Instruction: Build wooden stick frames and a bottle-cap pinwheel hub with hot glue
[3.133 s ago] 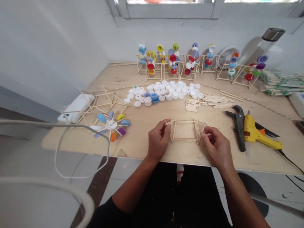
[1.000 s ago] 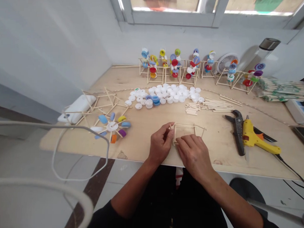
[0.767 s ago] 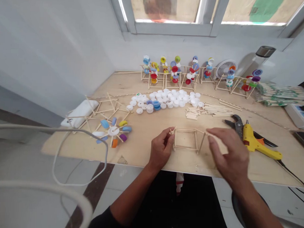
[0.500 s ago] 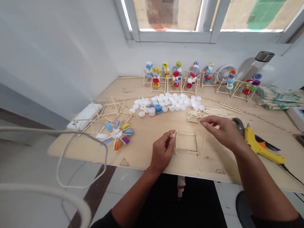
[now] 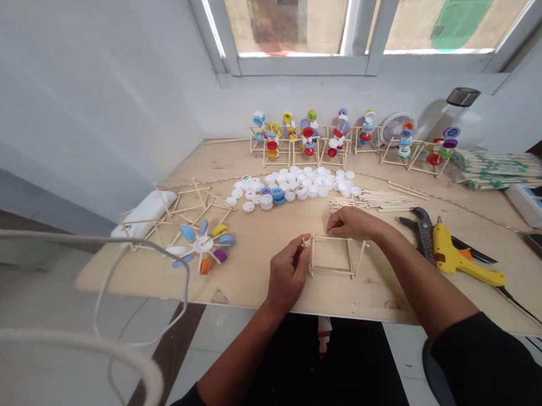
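Running left-right lengthwise: stick frame (image 5: 333, 270); left hand (image 5: 289, 272) pinching left end; right hand (image 5: 349, 222) curled, grip unclear.

The right hand (image 5: 349, 222) has swung round the frame (image 5: 333, 271); 3.1 s ago it pinched the 3 o'clock end, 1.0 s ago it covered the 6 o'clock rail, 0.8 s ago it was out at 3 o'clock, 0.5 s ago at 1 o'clock; now it is just beyond the 12 o'clock rail, fingertips turned toward 9 o'clock, its back hiding the near edge of the short sticks (image 5: 340, 202); the forearm now slants in from 4 o'clock, with more sleeve (image 5: 483, 358) showing; the pliers (image 5: 424, 235), partly covered 0.5 s ago, are uncovered; the view has tipped up since 3.1 s ago, revealing more window (image 5: 298, 65) at 12 o'clock.
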`<act>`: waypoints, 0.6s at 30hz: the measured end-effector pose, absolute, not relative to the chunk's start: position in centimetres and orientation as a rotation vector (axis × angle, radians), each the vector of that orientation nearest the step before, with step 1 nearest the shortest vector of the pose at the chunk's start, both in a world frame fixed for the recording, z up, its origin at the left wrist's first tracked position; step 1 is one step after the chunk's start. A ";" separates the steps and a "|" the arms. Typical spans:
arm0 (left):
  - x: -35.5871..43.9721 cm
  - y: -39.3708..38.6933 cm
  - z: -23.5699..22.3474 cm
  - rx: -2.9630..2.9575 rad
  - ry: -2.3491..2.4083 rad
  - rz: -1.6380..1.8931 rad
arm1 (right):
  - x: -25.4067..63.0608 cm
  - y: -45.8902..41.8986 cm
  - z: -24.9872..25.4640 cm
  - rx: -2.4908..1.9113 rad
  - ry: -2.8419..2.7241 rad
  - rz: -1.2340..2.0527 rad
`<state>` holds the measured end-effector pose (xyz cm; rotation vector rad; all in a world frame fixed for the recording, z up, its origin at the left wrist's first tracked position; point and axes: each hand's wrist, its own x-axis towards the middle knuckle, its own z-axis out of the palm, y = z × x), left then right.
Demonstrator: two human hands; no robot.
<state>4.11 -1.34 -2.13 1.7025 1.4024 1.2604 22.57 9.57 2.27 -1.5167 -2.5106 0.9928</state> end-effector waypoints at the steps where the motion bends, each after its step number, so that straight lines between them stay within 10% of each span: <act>1: 4.1 -1.3 -2.1 1.704 1.403 1.258 | 22.5 9.6 2.3 -1.507 -2.526 1.007; 18: 4.2 -1.4 -1.8 1.734 1.437 1.239 | 21.8 9.6 2.6 -1.477 -2.617 1.000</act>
